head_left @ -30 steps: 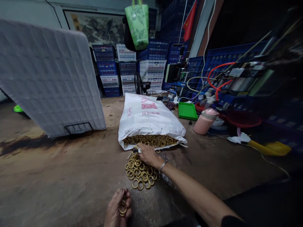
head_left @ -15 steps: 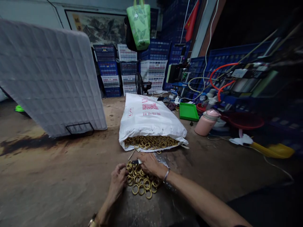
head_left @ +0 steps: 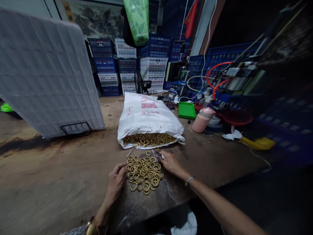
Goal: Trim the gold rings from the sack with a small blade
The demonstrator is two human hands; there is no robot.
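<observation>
A loose heap of brass-coloured metal rings (head_left: pixel 146 173) lies on the worktable (head_left: pixel 80 182) in front of me. My left hand (head_left: pixel 117 178) rests at the heap's left edge, fingers loosely bent and fingertips beside the rings; I see nothing held in it. At the upper right of the heap, my right hand (head_left: pixel 171 163) is closed around a small dark-and-white tool (head_left: pixel 163 157), whose exact kind I cannot make out. Just beyond the heap lies a white woven sack (head_left: pixel 151 119) with red print. More such rings show in its open mouth, which faces me.
A grey-white padded panel (head_left: pixel 53 78) stands on the left. On the right are a green tray (head_left: pixel 187 110), a pink flask (head_left: pixel 202 120), a yellow scoop (head_left: pixel 259 143) and a machine with red hoses (head_left: pixel 215 73). Stacked crates (head_left: pixel 154 65) and a hanging green bag (head_left: pixel 138 21) are behind.
My right hand has moved off the heap to its upper right with the tool, uncovering rings. The heap looks more spread out. My left hand stays at its left edge. The view has shifted.
</observation>
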